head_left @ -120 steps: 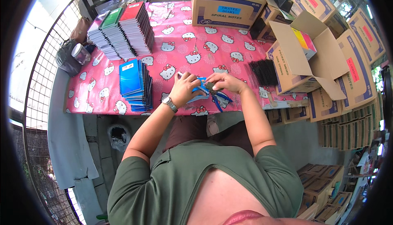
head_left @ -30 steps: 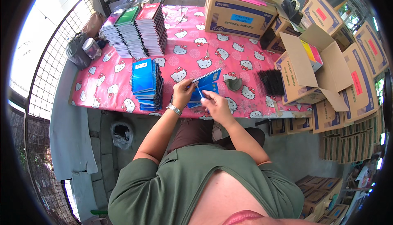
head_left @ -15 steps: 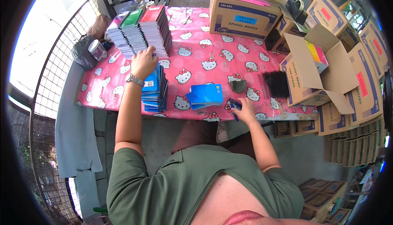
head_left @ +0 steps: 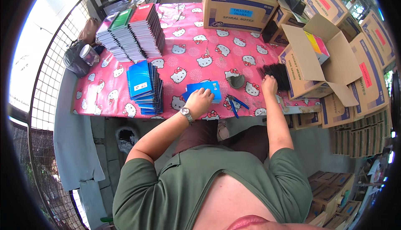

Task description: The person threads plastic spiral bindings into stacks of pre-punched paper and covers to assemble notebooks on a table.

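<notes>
Half a second ago the left hand was stretched out over the stack of blue spiral notebooks; it has since been brought back and is now laid on the loose blue notebook [head_left: 203,91] near the front edge of the surface [head_left: 196,42]. The right hand has been moved from beside the blue-handled pliers to the pile of black spiral coils [head_left: 276,74].

The left hand [head_left: 199,101] is seen palm down, fingers curled loosely over the notebook's near edge, with a wristwatch on the wrist. The right hand [head_left: 269,85] is reached forward with its fingers on the coils; whether they are closed on one cannot be told.

The blue-handled pliers [head_left: 235,104] are left lying between the hands, with a small dark pouch [head_left: 236,81] just beyond them. The stack of blue spiral notebooks [head_left: 145,87] stands to the left, taller stacks of notebooks [head_left: 131,31] behind it. An open cardboard box [head_left: 311,60] crowds the right hand's side.
</notes>
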A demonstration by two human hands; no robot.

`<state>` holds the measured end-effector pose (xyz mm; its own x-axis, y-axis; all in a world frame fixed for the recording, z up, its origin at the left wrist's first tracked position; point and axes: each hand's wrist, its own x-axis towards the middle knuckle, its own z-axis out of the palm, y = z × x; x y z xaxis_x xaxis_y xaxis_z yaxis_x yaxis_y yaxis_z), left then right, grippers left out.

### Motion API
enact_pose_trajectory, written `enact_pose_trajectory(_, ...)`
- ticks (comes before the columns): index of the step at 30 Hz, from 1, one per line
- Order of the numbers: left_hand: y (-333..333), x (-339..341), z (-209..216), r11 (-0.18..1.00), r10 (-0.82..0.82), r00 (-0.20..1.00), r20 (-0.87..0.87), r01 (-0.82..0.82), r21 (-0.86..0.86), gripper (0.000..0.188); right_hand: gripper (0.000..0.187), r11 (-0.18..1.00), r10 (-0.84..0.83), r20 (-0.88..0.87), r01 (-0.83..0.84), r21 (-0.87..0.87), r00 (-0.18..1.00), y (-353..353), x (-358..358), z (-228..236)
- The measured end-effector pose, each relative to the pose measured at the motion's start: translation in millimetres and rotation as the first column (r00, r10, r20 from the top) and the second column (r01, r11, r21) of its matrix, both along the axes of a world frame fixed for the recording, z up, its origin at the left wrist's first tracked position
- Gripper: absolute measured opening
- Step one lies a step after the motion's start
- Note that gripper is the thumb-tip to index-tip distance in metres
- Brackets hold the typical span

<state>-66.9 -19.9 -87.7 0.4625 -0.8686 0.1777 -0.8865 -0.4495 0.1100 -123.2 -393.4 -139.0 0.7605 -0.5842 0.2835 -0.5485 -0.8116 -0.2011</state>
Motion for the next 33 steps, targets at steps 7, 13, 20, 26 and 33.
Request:
enact_pose_trajectory(7,10,24,39,0.992,-0.076,0.975,-0.210,0.052,-0.119,0.023,0.032,0.672,0.434,0.616,-0.692,0.265,0.657,86,-13,54)
enact_pose_trajectory(13,-2,29,37,0.977,0.060,0.998,0.007,-0.057,-0.207,0.021,0.019,0.633,0.493,0.521,-0.698,0.335,0.697,172,-12,78)
enact_pose_trajectory(20,-4,22,36,0.955,0.058,0.998,0.023,-0.049,-0.292,0.020,0.018,0.628,0.454,0.644,-0.734,0.259,0.616,181,-9,75)
enact_pose_trajectory(26,-3,18,36,0.941,0.072,0.997,0.031,-0.058,-0.334,0.018,0.020,0.602,0.466,0.645,-0.751,0.271,0.606,187,-14,73)
enact_pose_trajectory(33,-11,8,27,0.948,0.073,0.993,0.091,-0.041,-0.314,0.028,0.035,0.492,0.530,0.501,-0.729,0.475,0.684,186,-25,93)
